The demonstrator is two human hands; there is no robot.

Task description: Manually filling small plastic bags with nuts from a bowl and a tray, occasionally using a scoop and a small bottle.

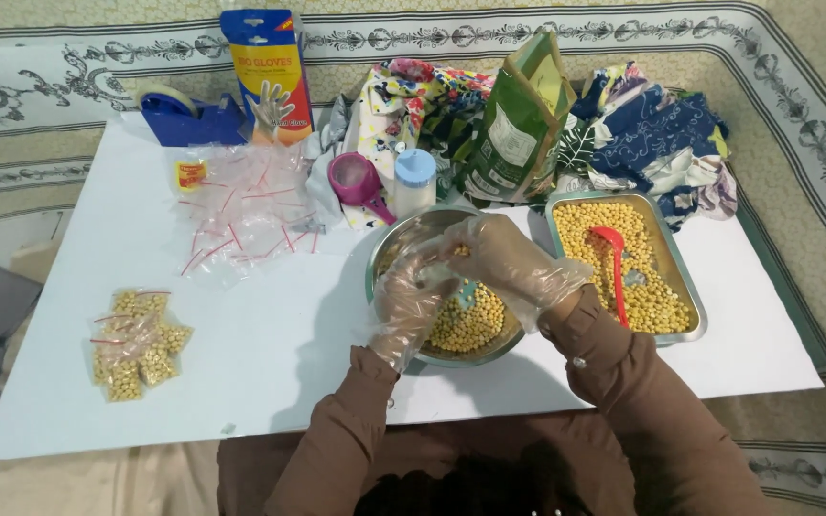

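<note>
I see both gloved hands over the steel bowl (389,250) of chickpeas at the bench's near edge. The left hand (411,304) pinches a small clear bag (439,272); the right hand (501,256) has its fingers together at the bag's mouth. I judge a loose pinch could spill peas onto the bench (270,334).

Brown sleeves, clear plastic gloves on hands (461,277)

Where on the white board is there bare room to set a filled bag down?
Bare board lies between the filled bags and the round bowl, and right of the tray. The back edge is crowded with empty bags, tape dispenser and cloth.
</note>
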